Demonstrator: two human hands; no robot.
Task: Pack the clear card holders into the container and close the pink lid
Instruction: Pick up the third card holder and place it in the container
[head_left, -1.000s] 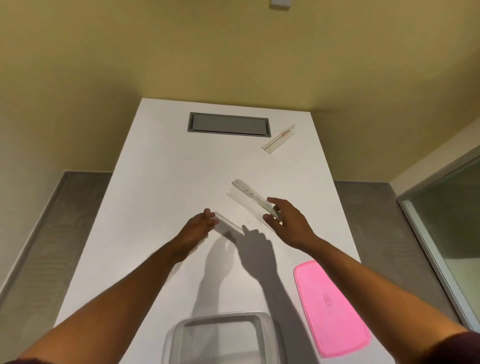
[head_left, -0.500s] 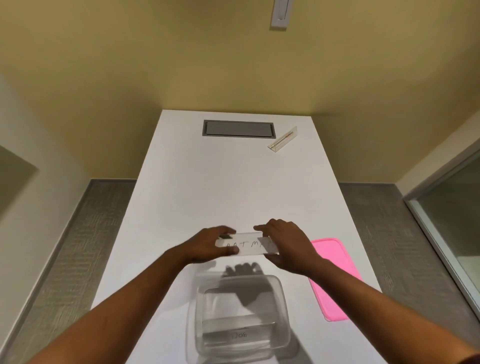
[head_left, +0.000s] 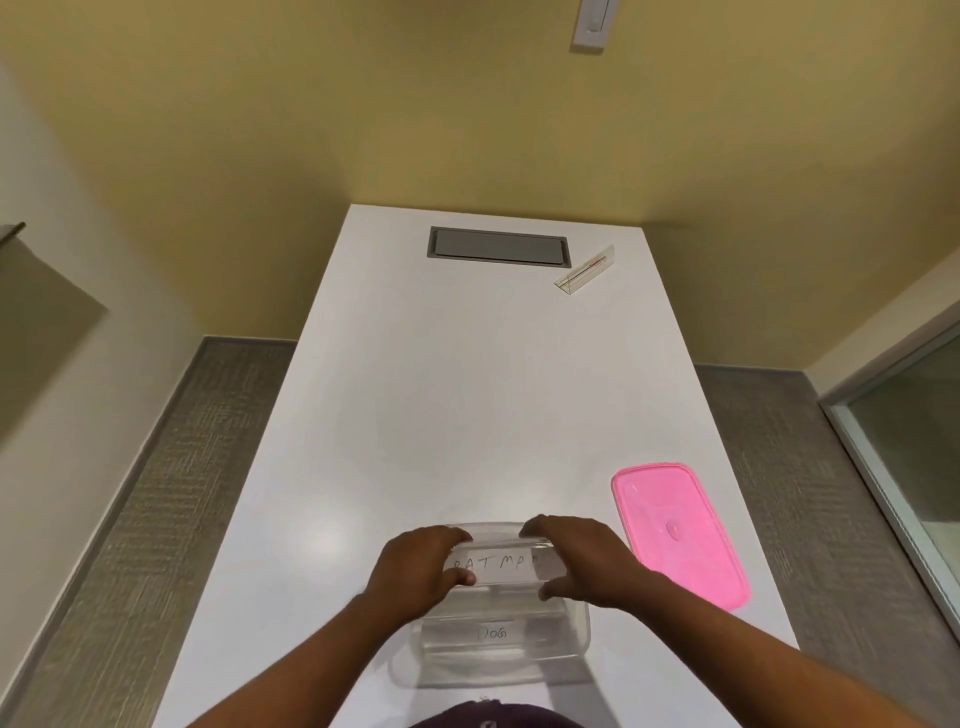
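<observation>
- A white table (head_left: 467, 395) runs from me to a yellow wall, a grey hatch (head_left: 497, 247) set into its far end.
- The clear container (head_left: 498, 649) stands open at the table's near edge; every place below is told from it.
- The pink lid (head_left: 675, 530) lies flat on the table just right of the container, not on it.
- My left hand (head_left: 415, 569) grips the left end of a card holder (head_left: 498, 564) marked "BATMA", fingers above and thumb below, over the container's far half.
- My right hand (head_left: 582, 561) grips the same holder's right end.
- A second holder (head_left: 493, 634), marked "DOG", lies inside the container's near half.
- A third holder (head_left: 585, 270) rests far beyond the container, beside the hatch.
</observation>
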